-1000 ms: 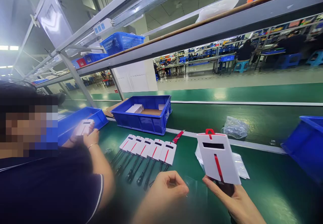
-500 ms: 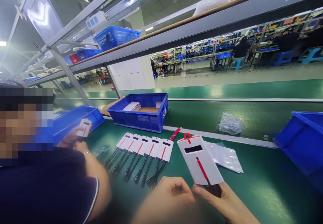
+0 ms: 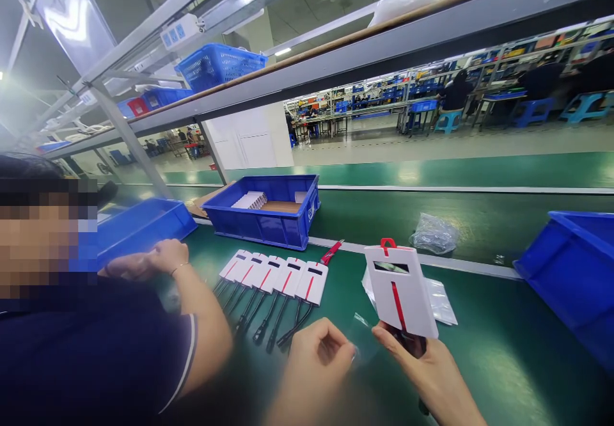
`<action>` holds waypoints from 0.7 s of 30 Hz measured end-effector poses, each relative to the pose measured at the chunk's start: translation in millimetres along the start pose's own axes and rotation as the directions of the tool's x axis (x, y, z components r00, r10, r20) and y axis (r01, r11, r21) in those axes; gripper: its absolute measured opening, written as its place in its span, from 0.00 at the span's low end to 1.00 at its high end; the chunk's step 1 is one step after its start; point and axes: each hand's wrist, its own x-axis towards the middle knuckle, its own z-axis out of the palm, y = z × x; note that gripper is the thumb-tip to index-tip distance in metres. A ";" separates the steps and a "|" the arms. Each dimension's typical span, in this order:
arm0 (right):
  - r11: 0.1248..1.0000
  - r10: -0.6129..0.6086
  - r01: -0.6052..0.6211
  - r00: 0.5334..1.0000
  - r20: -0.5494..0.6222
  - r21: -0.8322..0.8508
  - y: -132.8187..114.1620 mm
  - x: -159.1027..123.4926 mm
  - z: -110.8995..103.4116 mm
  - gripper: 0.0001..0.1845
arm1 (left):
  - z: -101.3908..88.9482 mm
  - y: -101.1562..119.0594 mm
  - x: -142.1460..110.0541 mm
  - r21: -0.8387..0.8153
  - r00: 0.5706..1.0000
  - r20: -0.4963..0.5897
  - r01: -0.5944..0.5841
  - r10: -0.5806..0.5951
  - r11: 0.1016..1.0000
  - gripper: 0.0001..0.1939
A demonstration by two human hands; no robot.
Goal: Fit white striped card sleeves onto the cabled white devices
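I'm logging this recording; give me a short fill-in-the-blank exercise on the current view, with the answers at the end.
1. The right hand holds a white device whose top loop is coloured ____.
2. On the green surface, the row of white devices with black cables numbers ____.
3. The red cutter lies nearest the ____ end of that row.
4. The parts lined up inside the blue crate beyond the row are coloured ____.

Missing words: red; five; right; white.
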 end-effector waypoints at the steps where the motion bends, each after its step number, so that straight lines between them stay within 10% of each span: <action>1: 1.000 0.007 -0.007 1.000 -0.029 0.000 -0.4 0.2 -1.8 0.29 | 2.5 1.3 0.5 0.030 0.999 -0.043 -0.028 0.030 0.999 0.12; 6: 0.997 0.028 -0.023 0.997 -0.066 0.076 -10.4 0.2 -6.8 0.27 | 15.8 5.0 -0.2 0.173 0.974 -0.159 -0.130 0.158 0.976 0.10; 13: 0.976 0.066 -0.111 0.971 0.231 0.188 -19.8 -5.0 2.7 0.28 | 49.5 -1.8 -9.0 0.209 0.937 -0.029 -0.336 0.349 0.918 0.06; 21: 0.973 0.062 -0.132 0.940 0.335 0.191 -25.5 -7.9 -3.5 0.29 | 19.1 0.3 5.2 0.089 0.985 -0.092 -0.135 0.143 0.987 0.15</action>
